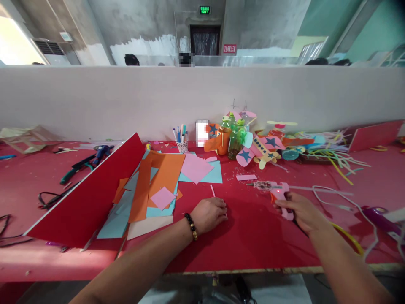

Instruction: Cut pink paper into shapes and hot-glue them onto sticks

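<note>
My left hand (209, 214), with a beaded bracelet (191, 226) at the wrist, rests low on the red table, its fingers curled down over a thin pink strip (212, 190). One end of the strip sticks out beyond the knuckles; the rest is mostly hidden. In my right hand (299, 211) is a pink hot glue gun (278, 192), gripped by its handle, with a small red light lit and a glue stick (321, 190) reaching out from its back. Its nozzle points left, just below a flat pink paper rectangle (246, 177).
Orange (166, 169), blue and pink paper (196, 168) lies left of centre beside a leaning red board (91, 198). Behind stand a pen cup (182, 146), green bottles (234, 141) and a pink craft plane (261, 148). A white cable (360, 205) curves at right.
</note>
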A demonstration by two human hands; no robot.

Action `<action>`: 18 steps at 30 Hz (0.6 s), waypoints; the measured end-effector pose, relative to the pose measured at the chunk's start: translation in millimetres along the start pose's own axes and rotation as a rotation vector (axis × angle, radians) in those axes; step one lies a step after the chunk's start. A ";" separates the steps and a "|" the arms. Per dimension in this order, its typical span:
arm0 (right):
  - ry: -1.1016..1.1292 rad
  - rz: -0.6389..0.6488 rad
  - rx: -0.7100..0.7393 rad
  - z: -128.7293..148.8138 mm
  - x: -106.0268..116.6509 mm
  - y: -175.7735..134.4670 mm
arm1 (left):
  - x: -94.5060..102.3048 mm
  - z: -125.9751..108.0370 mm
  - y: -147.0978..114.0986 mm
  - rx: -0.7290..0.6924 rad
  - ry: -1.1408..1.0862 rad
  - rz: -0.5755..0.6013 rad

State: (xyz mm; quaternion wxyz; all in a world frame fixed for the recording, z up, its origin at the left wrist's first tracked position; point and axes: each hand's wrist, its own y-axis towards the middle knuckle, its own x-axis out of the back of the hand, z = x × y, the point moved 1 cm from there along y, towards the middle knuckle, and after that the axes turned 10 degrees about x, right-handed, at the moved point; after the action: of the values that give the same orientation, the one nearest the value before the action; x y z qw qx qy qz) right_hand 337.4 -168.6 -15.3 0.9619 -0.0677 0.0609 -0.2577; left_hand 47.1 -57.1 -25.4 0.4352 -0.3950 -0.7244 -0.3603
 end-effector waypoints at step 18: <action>-0.299 -0.056 -0.061 20.6 36.8 75.1 | 2.1 0.9 3.4 -0.026 -0.007 0.013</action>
State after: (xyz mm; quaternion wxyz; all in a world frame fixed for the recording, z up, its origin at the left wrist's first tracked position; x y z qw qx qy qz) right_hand 408.8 -120.7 -10.2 0.9502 -0.1363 -0.0770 -0.2695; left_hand 49.1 -54.4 -23.2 0.4299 -0.4067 -0.7186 -0.3653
